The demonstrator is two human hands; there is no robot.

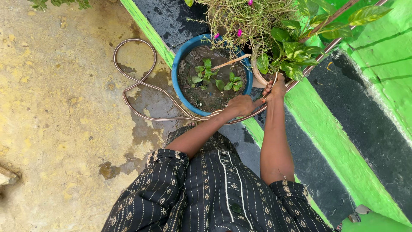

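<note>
Item one: our left hand (241, 104), closed around a thin brownish hose (141, 88) at the near rim of a blue pot (177, 68). The fingers are wrapped over the hose where it passes the pot's edge.

Item two: our right hand (274, 89), also clamped on the hose, just beside the left hand and slightly further up. The two hands sit close together but do not touch. Past this hand the hose runs on diagonally toward the upper right, through the leaves.

Item three: the hose itself. From our left hand it trails leftward onto the yellowish concrete floor (56, 129), loops up and curves back round near the pot. The floor under and around it carries dark wet patches.

Item four: the blue pot, round, filled with dark wet soil (208, 96). Several small green seedlings (214, 77) stand in it, and a pale stick (229, 62) lies slanted across the soil.

Item five: a second plant (257, 21) just beyond our right hand, with wiry pale stems, a few pink flowers and broad green leaves.

Item six: steps (339, 141) painted bright green and black, running diagonally; the pot stands on them.

Item seven: our dark patterned shirt (214, 193), at the lower edge of the view.
</note>
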